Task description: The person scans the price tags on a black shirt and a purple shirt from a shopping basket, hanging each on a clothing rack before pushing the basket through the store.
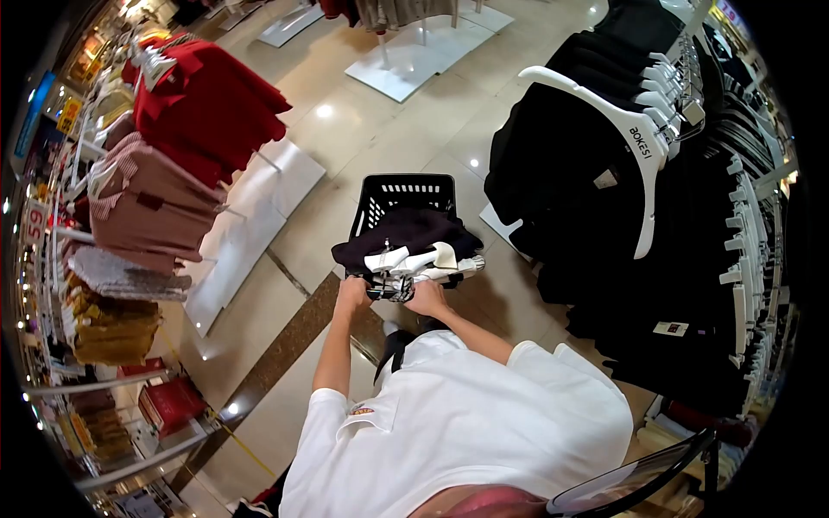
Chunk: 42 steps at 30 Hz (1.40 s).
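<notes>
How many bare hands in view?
2: the left bare hand at the near left corner of the black perforated plastic basket, the right bare hand at its near right. No others show; racks could hide some.

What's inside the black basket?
The black basket holds dark clothing with white hangers at its near end; the clothing hides the bottom and anything underneath.

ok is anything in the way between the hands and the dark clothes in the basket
Partly: white hangers lie at the near end of the dark clothes, between the fabric and the left hand and right hand, which grip the basket. Nothing else visible stands between.
</notes>
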### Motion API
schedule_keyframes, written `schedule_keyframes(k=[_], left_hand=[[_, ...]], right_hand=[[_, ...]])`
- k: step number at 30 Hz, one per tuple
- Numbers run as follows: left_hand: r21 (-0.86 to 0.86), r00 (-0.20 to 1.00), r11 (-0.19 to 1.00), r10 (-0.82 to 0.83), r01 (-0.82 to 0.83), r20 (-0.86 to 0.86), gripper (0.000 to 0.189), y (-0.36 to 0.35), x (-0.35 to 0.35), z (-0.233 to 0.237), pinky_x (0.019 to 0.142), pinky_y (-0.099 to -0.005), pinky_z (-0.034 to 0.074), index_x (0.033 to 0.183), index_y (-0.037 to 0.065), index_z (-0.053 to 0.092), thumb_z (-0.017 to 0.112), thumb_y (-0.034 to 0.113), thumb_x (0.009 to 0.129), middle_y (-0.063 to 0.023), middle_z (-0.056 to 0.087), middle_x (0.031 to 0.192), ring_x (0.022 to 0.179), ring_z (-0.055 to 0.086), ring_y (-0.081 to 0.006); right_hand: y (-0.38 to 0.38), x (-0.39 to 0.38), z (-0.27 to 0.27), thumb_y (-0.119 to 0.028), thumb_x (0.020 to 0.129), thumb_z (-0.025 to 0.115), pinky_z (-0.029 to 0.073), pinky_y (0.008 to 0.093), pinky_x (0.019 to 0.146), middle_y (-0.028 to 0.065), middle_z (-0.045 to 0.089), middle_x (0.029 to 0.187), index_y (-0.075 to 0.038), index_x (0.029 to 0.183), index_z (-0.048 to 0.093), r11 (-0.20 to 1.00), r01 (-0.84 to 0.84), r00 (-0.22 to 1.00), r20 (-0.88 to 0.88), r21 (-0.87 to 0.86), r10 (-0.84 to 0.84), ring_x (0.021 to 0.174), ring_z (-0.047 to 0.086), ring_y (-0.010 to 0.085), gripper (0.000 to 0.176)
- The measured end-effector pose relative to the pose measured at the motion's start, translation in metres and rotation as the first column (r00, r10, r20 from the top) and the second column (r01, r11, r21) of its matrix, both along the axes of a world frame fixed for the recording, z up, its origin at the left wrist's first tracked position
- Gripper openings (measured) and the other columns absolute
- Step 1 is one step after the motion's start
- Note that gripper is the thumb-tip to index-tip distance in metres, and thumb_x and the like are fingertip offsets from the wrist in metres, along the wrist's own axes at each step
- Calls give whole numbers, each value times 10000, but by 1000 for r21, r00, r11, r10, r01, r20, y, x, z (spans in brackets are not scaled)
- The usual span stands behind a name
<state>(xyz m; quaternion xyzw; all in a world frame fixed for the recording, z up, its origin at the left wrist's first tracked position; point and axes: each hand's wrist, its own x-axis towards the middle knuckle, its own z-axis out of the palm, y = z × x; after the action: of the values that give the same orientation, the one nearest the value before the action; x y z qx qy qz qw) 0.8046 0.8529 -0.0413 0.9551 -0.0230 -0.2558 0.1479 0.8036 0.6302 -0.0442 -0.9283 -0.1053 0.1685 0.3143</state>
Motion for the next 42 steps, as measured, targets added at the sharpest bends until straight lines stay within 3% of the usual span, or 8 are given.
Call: schedule_keyframes(k=[11, 16, 18, 21, 28, 32, 34, 42], left_hand=[[44, 988, 988, -146, 148, -44, 278, 54, 130, -30, 836, -381, 495, 883, 166, 739, 665, 213, 620, -130, 680, 889, 913, 623, -273], [79, 953, 950, -303, 302, -1, 276, 73, 206, -40, 827, -375, 501, 876, 177, 735, 671, 237, 614, -118, 683, 903, 909, 633, -273], [38, 952, 953, -303, 302, 30, 279, 74, 237, -40, 806, -379, 515, 848, 124, 733, 691, 211, 586, -149, 676, 880, 866, 634, -312], [17, 925, 925, -379, 379, 35, 264, 74, 285, -45, 809, -379, 514, 840, 126, 733, 683, 220, 598, -151, 675, 889, 881, 634, -306], [3, 902, 903, -430, 430, 42, 235, 60, 379, -52, 817, -383, 504, 846, 144, 730, 684, 195, 621, -141, 683, 895, 881, 643, -288], [5, 872, 872, -489, 489, 36, 224, 42, 418, -61, 811, -386, 507, 830, 145, 731, 682, 211, 622, -145, 682, 889, 880, 644, -292], [1, 851, 854, -519, 521, 74, 222, 37, 441, -62, 809, -389, 508, 828, 148, 731, 681, 218, 624, -144, 683, 888, 880, 644, -291], [-33, 834, 836, -542, 547, 103, 236, 3, 517, -58, 786, -400, 513, 848, 169, 734, 668, 276, 648, -119, 687, 885, 871, 646, -282]], right_hand=[[59, 86, -15, -300, 565, 680, 519, 448, 677, 208, 646, 739, -22, 712, 680, 985, 172, 984, -47, -19, -173, 725, 641, 364, 314], [82, 137, -24, -302, 567, 680, 511, 442, 679, 210, 639, 727, -24, 695, 670, 963, 266, 962, -53, -37, -268, 720, 636, 370, 306], [88, 160, -26, -309, 568, 685, 505, 440, 662, 203, 631, 699, -29, 668, 657, 948, 316, 946, -56, -46, -319, 705, 630, 367, 299], [94, 193, -30, -302, 576, 682, 506, 437, 670, 209, 632, 710, -24, 687, 654, 912, 411, 912, -1, 8, -411, 708, 630, 373, 301], [92, 263, -25, -290, 544, 719, 508, 420, 685, 220, 643, 770, 4, 752, 663, 876, 479, 873, -72, -52, -482, 754, 641, 350, 365], [80, 294, -24, -287, 571, 690, 519, 419, 684, 210, 650, 747, -15, 682, 669, 843, 537, 840, -74, -19, -537, 733, 642, 360, 295], [75, 313, -26, -301, 544, 716, 505, 419, 670, 220, 639, 743, 2, 739, 672, 849, 528, 846, -67, -26, -529, 731, 637, 356, 363], [47, 381, -40, -339, 550, 703, 508, 426, 668, 229, 632, 736, 0, 699, 672, 820, 569, 822, -1, -67, -570, 721, 630, 369, 372]])
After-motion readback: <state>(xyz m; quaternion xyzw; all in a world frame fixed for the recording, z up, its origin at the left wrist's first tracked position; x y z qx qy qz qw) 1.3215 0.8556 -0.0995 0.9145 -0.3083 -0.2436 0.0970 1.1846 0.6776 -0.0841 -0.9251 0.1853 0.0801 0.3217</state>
